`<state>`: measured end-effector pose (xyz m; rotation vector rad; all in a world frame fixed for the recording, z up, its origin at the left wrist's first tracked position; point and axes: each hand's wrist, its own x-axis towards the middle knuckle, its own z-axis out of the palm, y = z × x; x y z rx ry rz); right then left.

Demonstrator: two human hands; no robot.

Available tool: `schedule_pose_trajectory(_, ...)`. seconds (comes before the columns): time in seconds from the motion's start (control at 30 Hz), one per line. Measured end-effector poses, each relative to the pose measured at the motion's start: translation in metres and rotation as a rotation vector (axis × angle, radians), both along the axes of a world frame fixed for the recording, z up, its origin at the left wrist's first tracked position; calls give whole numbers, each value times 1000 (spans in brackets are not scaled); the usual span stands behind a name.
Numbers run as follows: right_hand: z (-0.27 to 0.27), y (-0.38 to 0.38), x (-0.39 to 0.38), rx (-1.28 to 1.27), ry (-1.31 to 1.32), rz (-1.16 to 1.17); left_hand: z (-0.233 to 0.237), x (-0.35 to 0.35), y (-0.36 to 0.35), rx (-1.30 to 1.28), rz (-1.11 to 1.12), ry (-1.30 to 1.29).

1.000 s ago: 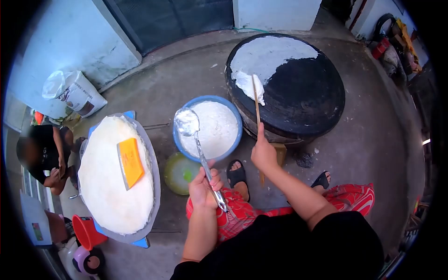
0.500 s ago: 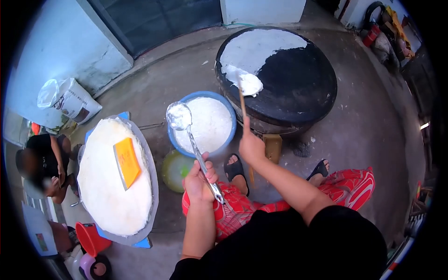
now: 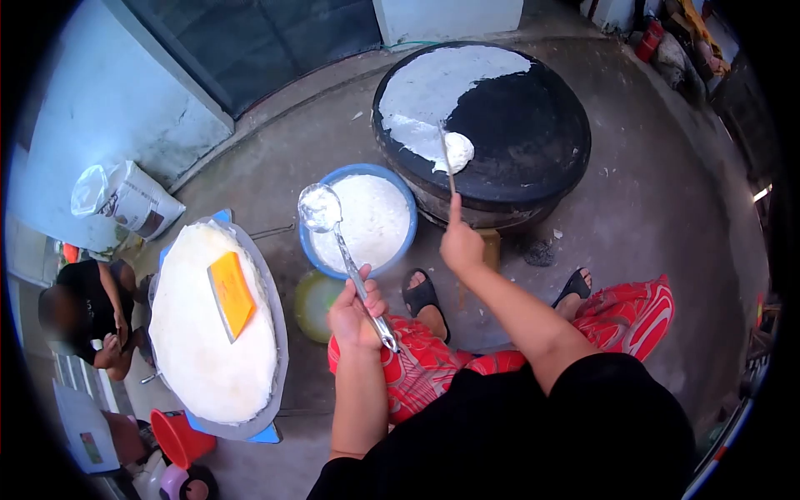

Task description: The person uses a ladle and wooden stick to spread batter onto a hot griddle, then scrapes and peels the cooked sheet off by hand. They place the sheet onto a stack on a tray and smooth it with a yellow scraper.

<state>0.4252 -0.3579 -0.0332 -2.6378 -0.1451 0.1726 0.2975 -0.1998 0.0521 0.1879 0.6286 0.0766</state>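
Observation:
My left hand (image 3: 357, 315) is closed around the handle of a metal ladle (image 3: 319, 207), whose batter-coated bowl is over the left rim of a blue basin (image 3: 410, 242) of white batter (image 3: 371, 218). In my right hand (image 3: 462, 247) is a thin spreader (image 3: 452, 177), its blade edge-on against a lump of white batter (image 3: 458, 152). Both are on a large round black griddle (image 3: 533, 125). A thin white batter layer (image 3: 450, 79) covers the griddle's far left part; the rest of its surface shows black.
To the left, a stack of round white sheets (image 3: 208, 350) carries an orange scraper (image 3: 232, 296). Beyond it crouches another person (image 3: 96, 308). A greenish bowl (image 3: 312, 307), a red bucket (image 3: 179, 439) and a white sack (image 3: 142, 200) stand on the floor.
My right hand has moved the spreader slightly rightward along the griddle, pushing the batter lump and widening the thin layer behind it. The ladle stays nearly still; the view has shifted a little.

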Motion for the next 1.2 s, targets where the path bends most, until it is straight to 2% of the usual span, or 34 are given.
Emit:
schedule_pose_trajectory(0.1, 24, -26, -27, 29, 10, -28, 2, 1, -1, 28, 7, 15)
schedule_pose_trajectory(0.17, 19, -29, -36, 44, 57, -48, 2, 3, -1, 31, 10, 7)
schedule_pose_trajectory(0.23, -4, -19, -32, -3, -55, 123, 1, 3, -4, 43, 8, 6)
schedule_pose_trajectory(0.27, -8, -17, -27, -145, -59, 186, 2, 3, -5, 53, 3, 1)
schedule_pose_trajectory(0.3, -7, -22, -21, -137, -58, 183, 3, 3, -5, 65, 0, -4)
schedule_pose_trajectory(0.37, -3, -46, -14, -111, 18, 2, 6, 3, -5, 62, -6, 7)
schedule_pose_trajectory(0.43, 0, -69, -23, -70, -6, -41, 6, 5, -8, 40, -13, 5)
schedule_pose_trajectory(0.57, -7, -71, -39, -106, -69, -44, 2, 8, -11, 72, -4, 8)
schedule_pose_trajectory(0.63, -12, -66, -31, -259, -102, 206, 0, 9, -11, 73, -15, -29)
schedule_pose_trajectory(0.7, -17, -86, -20, -237, -80, 42, 5, 10, -13, 82, -34, -9)
schedule_pose_trajectory(0.77, -2, -117, -13, -200, -21, -23, 6, 11, -15, 75, -52, 6)
schedule_pose_trajectory(0.9, 14, -129, -26, -315, -62, 33, 3, 14, -18, 85, -36, -6)
schedule_pose_trajectory(0.93, 6, -132, -26, -333, -109, 141, 0, 15, -17, 79, -41, -27)
schedule_pose_trajectory(0.97, -3, -141, -23, -327, -104, 137, -1, 15, -16, 75, -47, -47)
schedule_pose_trajectory(1.03, -7, -163, -11, -254, -173, 19, 1, 17, -17, 88, -60, -31)
schedule_pose_trajectory(1.1, 13, -182, -6, -186, -27, -81, 1, 18, -19, 90, -72, -20)
schedule_pose_trajectory(1.17, -10, -189, 1, 216, -41, -294, 2, 19, -21, 64, -55, -4)
schedule_pose_trajectory(1.2, 6, -184, 1, 553, 214, -408, 2, 20, -22, 59, -44, 4)
